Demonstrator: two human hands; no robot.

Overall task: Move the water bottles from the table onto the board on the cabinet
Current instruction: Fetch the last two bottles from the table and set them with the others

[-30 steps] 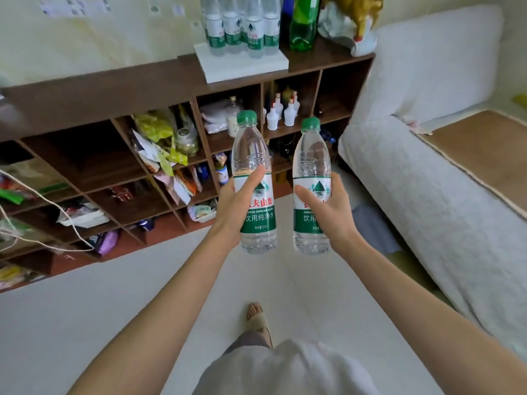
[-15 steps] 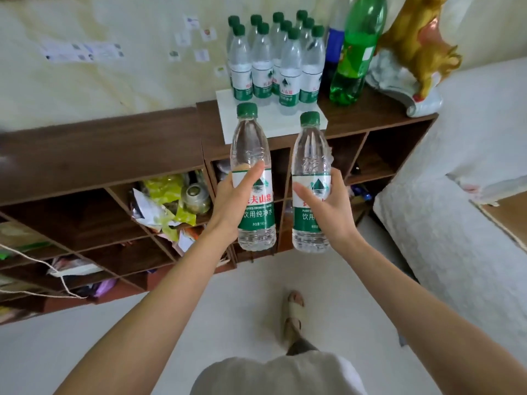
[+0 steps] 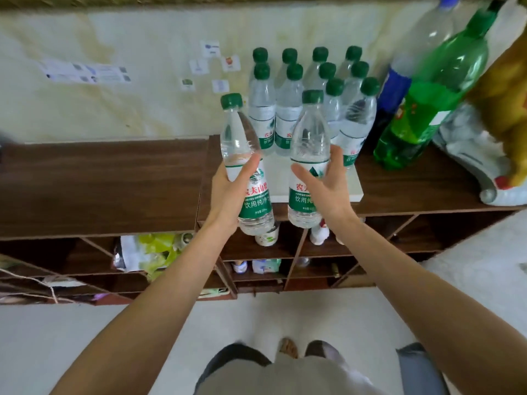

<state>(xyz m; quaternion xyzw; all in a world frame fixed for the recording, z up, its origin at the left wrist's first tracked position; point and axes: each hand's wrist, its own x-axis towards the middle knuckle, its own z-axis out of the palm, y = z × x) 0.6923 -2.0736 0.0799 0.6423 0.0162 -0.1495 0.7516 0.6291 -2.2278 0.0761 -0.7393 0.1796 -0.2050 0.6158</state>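
Water bottles, one in each grip: left hand (image 3: 228,195) wraps the left bottle (image 3: 245,166), right hand (image 3: 328,189) wraps the right bottle (image 3: 309,161). Behind them, a cluster of bottles (image 3: 308,104) crowds the white board (image 3: 353,186), with a big green bottle (image 3: 427,109) just beside.

Both held water bottles (image 3: 254,192) carry green labels reading "农夫山泉" and "饮用纯净水".

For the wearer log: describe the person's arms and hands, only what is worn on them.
Both arms are bare from the bottom edge of the picture to the wrist: no sleeve shows. The left hand and the right hand wear no gloves. No watch, bracelet or ring is visible on the sides that show. No markings or bandages can be seen.
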